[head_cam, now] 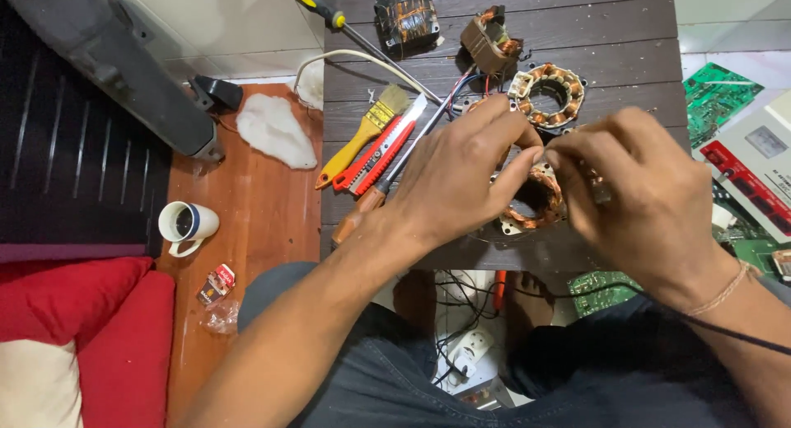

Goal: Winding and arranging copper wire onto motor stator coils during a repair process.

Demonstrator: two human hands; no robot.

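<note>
A copper-wound motor stator [535,204] lies on the dark wooden board [610,32] between my two hands. My left hand [461,177] rests over its left side, thumb pressed against the winding. My right hand [638,193] curls over its right side, fingertips pinched together at the top of the coil; what they pinch is too small to see. A second ring-shaped stator [554,92] with copper coils sits just beyond the hands. Most of the near stator is hidden under my fingers.
A yellow-handled brush [367,131], a red utility knife [381,154] and a wooden-handled tool [358,218] lie left of my hands. Screwdriver [329,14], two transformers [406,16] [491,42] lie farther back. A white cup [185,224] stands on the orange floor. Green circuit boards [718,94] lie right.
</note>
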